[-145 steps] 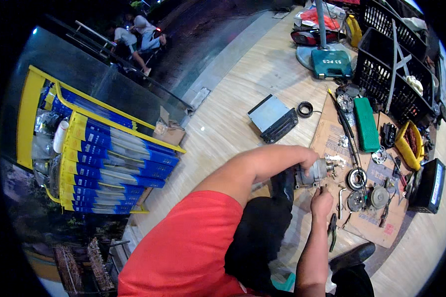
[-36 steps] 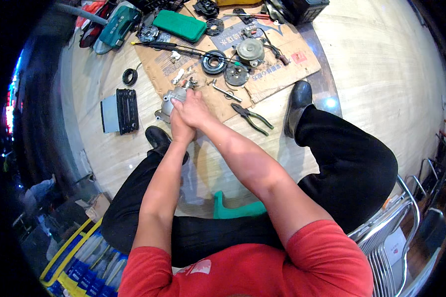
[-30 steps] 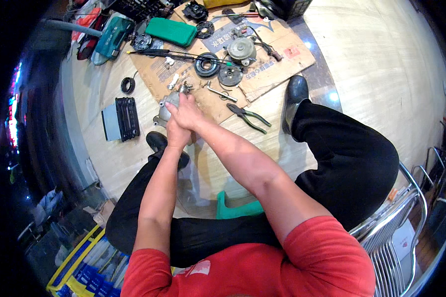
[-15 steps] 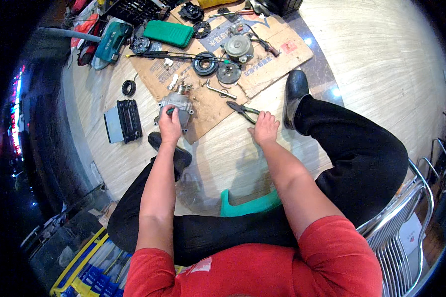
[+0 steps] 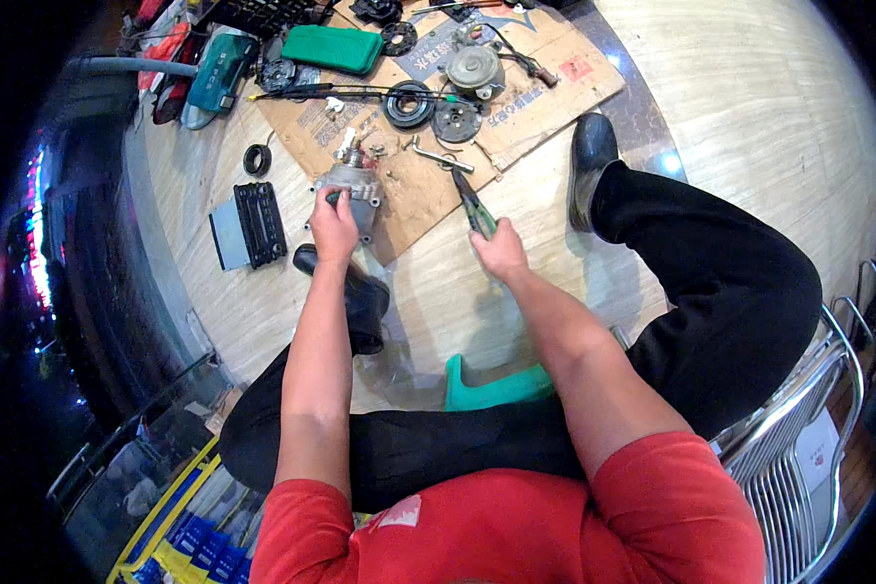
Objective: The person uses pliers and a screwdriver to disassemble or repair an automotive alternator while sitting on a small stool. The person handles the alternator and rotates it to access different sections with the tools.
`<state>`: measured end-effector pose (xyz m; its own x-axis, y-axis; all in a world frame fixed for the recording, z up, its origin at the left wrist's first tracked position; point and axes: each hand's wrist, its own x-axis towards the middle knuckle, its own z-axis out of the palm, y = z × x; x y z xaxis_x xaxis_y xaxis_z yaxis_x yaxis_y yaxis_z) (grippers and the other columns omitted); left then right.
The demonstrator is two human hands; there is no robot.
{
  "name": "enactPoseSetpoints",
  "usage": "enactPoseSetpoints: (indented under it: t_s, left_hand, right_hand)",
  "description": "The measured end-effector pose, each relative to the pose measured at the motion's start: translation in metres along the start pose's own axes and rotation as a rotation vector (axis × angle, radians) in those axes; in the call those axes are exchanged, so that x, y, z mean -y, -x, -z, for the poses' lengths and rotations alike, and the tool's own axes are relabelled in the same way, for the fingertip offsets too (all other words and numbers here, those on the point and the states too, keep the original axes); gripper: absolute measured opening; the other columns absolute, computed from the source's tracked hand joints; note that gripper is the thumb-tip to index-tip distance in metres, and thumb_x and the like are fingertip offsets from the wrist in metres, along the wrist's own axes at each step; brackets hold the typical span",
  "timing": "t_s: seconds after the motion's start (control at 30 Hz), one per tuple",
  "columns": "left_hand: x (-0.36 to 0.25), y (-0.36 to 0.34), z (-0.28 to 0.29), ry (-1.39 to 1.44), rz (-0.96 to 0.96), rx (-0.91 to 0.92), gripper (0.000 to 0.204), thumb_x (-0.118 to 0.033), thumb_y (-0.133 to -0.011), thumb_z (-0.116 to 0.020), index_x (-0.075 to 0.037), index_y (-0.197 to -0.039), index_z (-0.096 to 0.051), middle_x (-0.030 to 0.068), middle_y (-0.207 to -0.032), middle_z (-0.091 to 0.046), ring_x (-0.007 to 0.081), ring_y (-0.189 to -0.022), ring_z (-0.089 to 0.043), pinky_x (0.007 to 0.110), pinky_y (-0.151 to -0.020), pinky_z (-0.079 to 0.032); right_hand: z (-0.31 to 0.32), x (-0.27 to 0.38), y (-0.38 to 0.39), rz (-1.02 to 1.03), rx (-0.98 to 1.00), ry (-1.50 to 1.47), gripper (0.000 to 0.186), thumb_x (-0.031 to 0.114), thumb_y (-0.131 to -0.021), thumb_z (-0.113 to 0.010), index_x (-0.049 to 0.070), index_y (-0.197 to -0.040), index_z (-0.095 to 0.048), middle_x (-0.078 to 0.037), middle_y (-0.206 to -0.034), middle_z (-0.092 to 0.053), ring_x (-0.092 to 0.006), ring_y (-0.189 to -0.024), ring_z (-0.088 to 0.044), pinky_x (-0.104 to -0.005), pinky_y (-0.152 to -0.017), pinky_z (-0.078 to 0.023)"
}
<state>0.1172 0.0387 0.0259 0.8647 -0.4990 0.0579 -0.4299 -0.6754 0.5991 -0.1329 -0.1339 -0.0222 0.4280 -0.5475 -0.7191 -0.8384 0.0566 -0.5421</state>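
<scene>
My right hand (image 5: pixel 501 251) is closed around the green handles of long-nosed pliers (image 5: pixel 470 202), whose dark jaws point away from me toward a metal wrench-like bar (image 5: pixel 443 159) on the cardboard. My left hand (image 5: pixel 334 226) rests at a grey metal housing (image 5: pixel 362 185), which looks like a compressor body with a shaft end facing away. A small dark green piece (image 5: pixel 333 198) shows between my left thumb and fingers; its kind cannot be made out. Part of the housing is hidden under that hand.
Flattened cardboard (image 5: pixel 414 219) bears a pulley ring (image 5: pixel 408 104), a round plate (image 5: pixel 456 122), another metal unit (image 5: pixel 473 70) and a green case (image 5: pixel 332 49). On the floor at left lie a black ring (image 5: pixel 257 160) and a black-and-grey box-like unit (image 5: pixel 248 226). A metal chair (image 5: pixel 798 467) stands at right.
My right hand has closed on the pliers and lifted them, turning their jaws farther forward. My left hand stays at the housing. The whole view has shifted slightly.
</scene>
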Motion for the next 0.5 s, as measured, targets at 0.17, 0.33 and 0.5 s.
enactPoseSetpoints:
  t_s: [0.17, 0.33, 0.5]
  left_hand:
    - [0.017, -0.014, 0.015, 0.105, 0.070, -0.095, 0.013, -0.013, -0.096, -0.061, -0.003, -0.105, -0.060, 0.0179, -0.092, -0.072, 0.0301, -0.083, -0.071, 0.039, -0.075, -0.054]
    - [0.025, -0.020, 0.020, 0.388, 0.160, -0.053, 0.011, -0.009, -0.097, -0.060, 0.000, -0.104, -0.060, 0.0101, -0.091, -0.072, 0.0158, -0.082, -0.069, 0.030, -0.077, -0.055]
    - [0.029, -0.021, 0.023, 0.446, 0.167, -0.019, 0.012, -0.009, -0.097, -0.060, 0.000, -0.104, -0.062, 0.0088, -0.091, -0.072, 0.0151, -0.083, -0.068, 0.030, -0.078, -0.054]
  right_hand:
    - [-0.043, 0.025, -0.011, 0.132, 0.129, -0.283, 0.074, 0.057, -0.082, -0.068, -0.008, -0.116, -0.059, -0.031, -0.113, -0.065, -0.0422, -0.108, -0.063, -0.0447, -0.094, -0.048]
    - [-0.050, 0.064, -0.004, 0.332, 0.208, -0.376, 0.073, 0.052, -0.075, -0.076, -0.007, -0.114, -0.059, -0.029, -0.109, -0.066, -0.0388, -0.104, -0.065, -0.0423, -0.092, -0.049]
    - [-0.038, 0.095, 0.002, 0.406, 0.110, -0.173, 0.065, 0.033, -0.072, -0.077, -0.007, -0.119, -0.054, -0.030, -0.108, -0.066, -0.0415, -0.106, -0.064, -0.0451, -0.091, -0.051]
